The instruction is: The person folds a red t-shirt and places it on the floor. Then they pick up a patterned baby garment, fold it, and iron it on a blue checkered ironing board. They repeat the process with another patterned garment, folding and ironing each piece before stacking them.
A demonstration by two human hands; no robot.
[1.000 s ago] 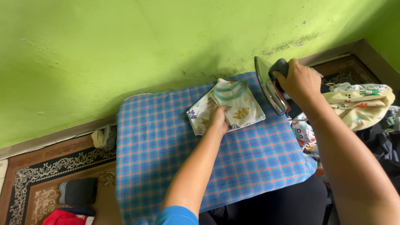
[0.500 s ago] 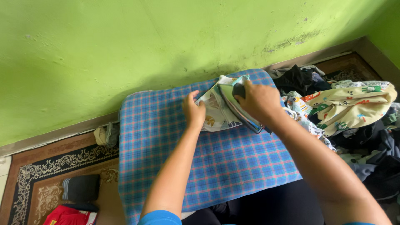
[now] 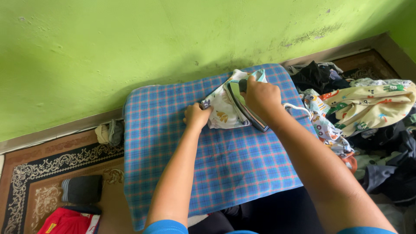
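— Item one, the grip?

— Right hand [image 3: 260, 96], fingers wrapped tight round the dark handle of an electric iron [image 3: 245, 105]. Soleplate tilted, its long metal edge showing toward us, resting on the garment. I judge the closed fist is there to steer and press.

— And the other hand?

— Left hand [image 3: 197, 116], curled shut, pinching the near-left edge of the garment against the board. Likely to hold the cloth taut and flat so it does not drag under the iron.

— The garment itself?

— Small white printed garment [image 3: 221, 112], animal pattern, teal trim at the far end beside the iron's tip. Folded, lying at the far middle of the board, partly under the iron.

— Support?

— Blue plaid ironing pad [image 3: 234, 160], low, set on the floor against the green wall [image 3: 130, 47]. The near half of it is bare.

— Cord?

— White cord [image 3: 299, 107], looping off the iron's rear toward the right, over the pad's edge.

— Surroundings?

— Pile of unsorted clothes [image 3: 368, 104] just right of the pad, within the right arm's reach: a yellow printed piece on top, dark pieces beneath. Patterned rug [image 3: 47, 173] to the left, with a dark folded cloth [image 3: 82, 190] and a red item [image 3: 69, 221] on it, well apart from the hands.
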